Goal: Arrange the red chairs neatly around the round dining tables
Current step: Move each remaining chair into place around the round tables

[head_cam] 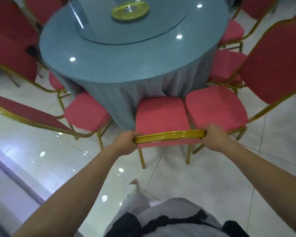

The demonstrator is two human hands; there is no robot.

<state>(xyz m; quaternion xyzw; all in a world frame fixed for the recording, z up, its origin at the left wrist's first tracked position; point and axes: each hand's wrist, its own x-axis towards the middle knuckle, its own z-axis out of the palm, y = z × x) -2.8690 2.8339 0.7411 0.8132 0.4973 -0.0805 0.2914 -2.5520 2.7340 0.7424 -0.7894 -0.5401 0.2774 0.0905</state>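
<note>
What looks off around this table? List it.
The held chair crowds the right chair, seats nearly touching, while a wide gap separates it from the left chair. Spacing round the table is uneven.

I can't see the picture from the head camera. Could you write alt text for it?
Seen from above, a person's left hand and right hand grip the gold top rail of a red chair tucked against a round table draped in blue-grey cloth. Other red chairs ring the table, the neighbouring chair close on its right.
</note>
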